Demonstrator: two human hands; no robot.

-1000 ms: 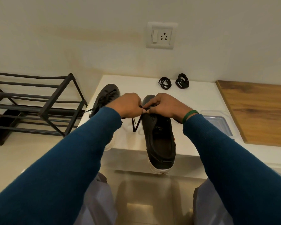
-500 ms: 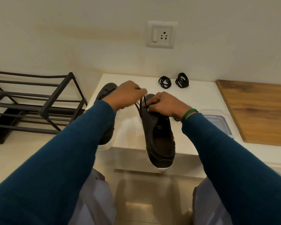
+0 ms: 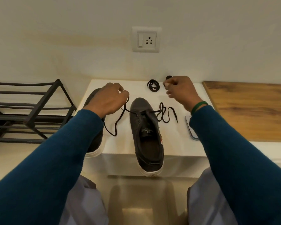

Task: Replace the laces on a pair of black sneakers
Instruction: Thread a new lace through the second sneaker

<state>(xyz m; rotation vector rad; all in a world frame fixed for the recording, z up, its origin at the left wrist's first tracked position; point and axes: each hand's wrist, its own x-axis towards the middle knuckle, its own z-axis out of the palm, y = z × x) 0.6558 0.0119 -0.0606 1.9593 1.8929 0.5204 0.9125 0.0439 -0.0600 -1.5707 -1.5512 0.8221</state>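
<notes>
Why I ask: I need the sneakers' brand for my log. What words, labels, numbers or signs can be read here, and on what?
"S": on the tongue label of the middle black sneaker.
Short word beside it on that label: too blurred to read.
Red mark on that sneaker's right side: too blurred to read.
Switch-and-socket plate: no lettering visible.

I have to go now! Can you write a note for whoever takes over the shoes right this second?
Left hand: pinches one end of the old lace.
Right hand: fingers curled, by the right coil; grip unclear.
Sneaker on the table, heel over the edge; other sneaker under the left arm; left coil at the table's back.
Done: old lace out of all but the eyelets nearest the toe, other end loose on the table.
Left: pull it free, thread in a coil, redo the other sneaker.
</notes>
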